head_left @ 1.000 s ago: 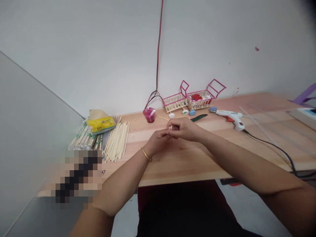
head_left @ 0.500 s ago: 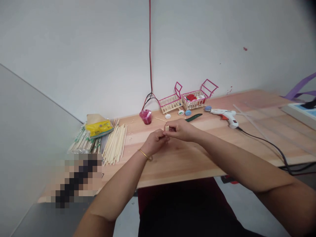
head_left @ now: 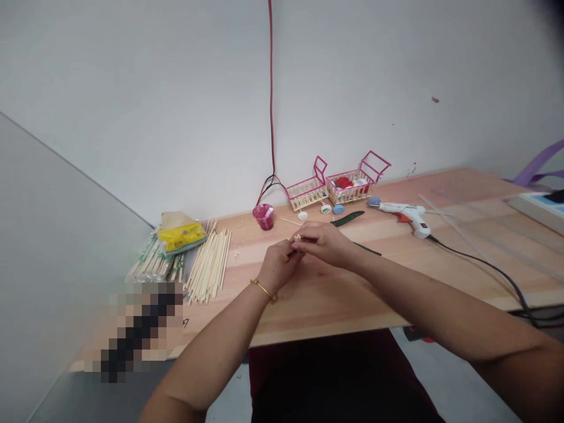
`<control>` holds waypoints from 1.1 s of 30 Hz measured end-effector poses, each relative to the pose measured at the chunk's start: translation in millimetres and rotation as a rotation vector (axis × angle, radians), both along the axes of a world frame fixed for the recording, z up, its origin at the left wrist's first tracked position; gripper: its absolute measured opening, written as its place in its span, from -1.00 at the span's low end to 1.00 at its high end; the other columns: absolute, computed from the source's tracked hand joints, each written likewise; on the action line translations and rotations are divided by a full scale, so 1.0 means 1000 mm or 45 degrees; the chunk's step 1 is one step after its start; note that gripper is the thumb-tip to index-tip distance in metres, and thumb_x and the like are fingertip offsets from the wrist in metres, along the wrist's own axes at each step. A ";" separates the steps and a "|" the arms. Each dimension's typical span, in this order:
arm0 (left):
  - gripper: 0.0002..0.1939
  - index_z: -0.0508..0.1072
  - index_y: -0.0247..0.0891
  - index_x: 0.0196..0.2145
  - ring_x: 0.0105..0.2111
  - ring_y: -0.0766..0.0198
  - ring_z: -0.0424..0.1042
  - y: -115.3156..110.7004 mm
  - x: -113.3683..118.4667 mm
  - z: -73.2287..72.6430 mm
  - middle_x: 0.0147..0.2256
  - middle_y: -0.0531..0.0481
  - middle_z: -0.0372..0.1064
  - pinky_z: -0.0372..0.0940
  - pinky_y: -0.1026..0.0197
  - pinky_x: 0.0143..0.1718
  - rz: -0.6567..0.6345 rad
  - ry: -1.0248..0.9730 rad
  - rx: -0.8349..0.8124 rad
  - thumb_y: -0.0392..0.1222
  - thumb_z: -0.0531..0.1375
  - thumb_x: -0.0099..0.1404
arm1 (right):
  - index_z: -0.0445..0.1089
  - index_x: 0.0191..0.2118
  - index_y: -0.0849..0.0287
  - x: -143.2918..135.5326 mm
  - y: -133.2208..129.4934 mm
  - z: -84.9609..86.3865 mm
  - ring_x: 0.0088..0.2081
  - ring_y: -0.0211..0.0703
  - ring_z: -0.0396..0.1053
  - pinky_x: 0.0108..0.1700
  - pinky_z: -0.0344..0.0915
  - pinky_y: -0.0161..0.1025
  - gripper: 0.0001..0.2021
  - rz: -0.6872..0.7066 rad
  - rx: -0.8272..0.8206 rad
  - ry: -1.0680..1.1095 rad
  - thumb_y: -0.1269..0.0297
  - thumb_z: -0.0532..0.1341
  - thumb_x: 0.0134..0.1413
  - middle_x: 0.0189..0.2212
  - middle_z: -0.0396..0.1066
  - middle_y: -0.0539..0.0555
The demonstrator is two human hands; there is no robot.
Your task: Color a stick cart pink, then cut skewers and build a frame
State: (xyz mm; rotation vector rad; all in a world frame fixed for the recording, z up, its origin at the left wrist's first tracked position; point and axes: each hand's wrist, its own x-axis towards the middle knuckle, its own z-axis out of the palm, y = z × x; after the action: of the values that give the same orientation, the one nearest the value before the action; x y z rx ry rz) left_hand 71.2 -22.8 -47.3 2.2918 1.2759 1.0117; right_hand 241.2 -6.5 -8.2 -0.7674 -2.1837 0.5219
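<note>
Both my hands meet over the middle of the table, closed round a small bundle of short pale sticks (head_left: pixel 298 238). My left hand (head_left: pixel 280 262) holds it from the left and below, its fingers curled. My right hand (head_left: pixel 325 242) grips it from the right, thumb and fingers pressed together. Only the stick ends show; the rest is hidden by the fingers. Just behind my right hand lie green-handled pliers (head_left: pixel 349 218), partly covered by it.
Loose long sticks (head_left: pixel 209 264), a yellow packet (head_left: pixel 181 237) and wrapped sticks lie left. Behind are a pink cup (head_left: pixel 264 217) and two small stick carts (head_left: pixel 307 192) (head_left: pixel 351 183). A white glue gun (head_left: pixel 408 216) with a black cord lies right.
The camera view has shifted slightly, so the table sits lower. My hands have turned the bundle a little, and less of the sticks shows. More of the pliers is uncovered.
</note>
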 end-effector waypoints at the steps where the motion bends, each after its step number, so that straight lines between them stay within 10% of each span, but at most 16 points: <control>1: -0.84 0.46 -0.28 -0.36 -0.37 0.26 0.42 0.000 0.000 -0.001 -0.37 -0.08 0.47 0.25 0.26 -0.34 -0.004 0.005 -0.004 -0.18 0.12 0.28 | 0.43 -0.42 0.19 0.000 0.000 -0.001 -0.33 -0.21 0.34 -0.26 0.22 -0.30 -0.85 0.004 -0.008 -0.004 0.30 0.19 0.12 -0.43 0.41 0.07; 22: -0.78 0.43 -0.30 -0.38 -0.42 0.26 0.34 0.001 0.004 -0.003 -0.43 -0.06 0.42 0.19 0.25 -0.37 -0.014 -0.009 -0.108 -0.15 0.07 0.30 | 0.37 -0.55 0.22 -0.002 0.007 -0.005 -0.43 -0.26 0.30 -0.34 0.16 -0.31 -0.71 -0.111 -0.155 -0.063 0.21 0.16 0.12 -0.54 0.39 0.03; 26: -0.78 0.41 -0.29 -0.45 -0.48 0.33 0.28 0.008 -0.011 0.012 -0.52 0.04 0.32 0.15 0.29 -0.41 0.004 -0.159 -0.153 -0.14 0.09 0.26 | 0.44 -0.23 0.22 0.014 0.016 0.005 -0.38 -0.22 0.36 -0.30 0.24 -0.30 -0.72 -0.098 -0.313 0.048 0.11 0.16 0.10 -0.41 0.45 0.05; 33: -0.76 0.36 -0.31 -0.52 -0.59 0.39 0.23 0.022 -0.038 0.026 -0.61 0.11 0.22 0.12 0.31 -0.50 0.150 -0.488 -0.420 -0.08 0.14 0.18 | 0.40 -0.02 0.16 0.072 0.034 0.006 -0.06 0.09 0.34 -0.09 0.24 -0.11 -0.52 -0.379 -0.158 -0.827 0.13 0.31 -0.12 -0.08 0.43 0.20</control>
State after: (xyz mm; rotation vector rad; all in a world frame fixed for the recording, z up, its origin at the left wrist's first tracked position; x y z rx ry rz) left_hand 33.6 -1.3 -21.3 1.6981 1.3091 1.1167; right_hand 313.4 27.2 -2.6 -1.4622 -2.5575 0.2756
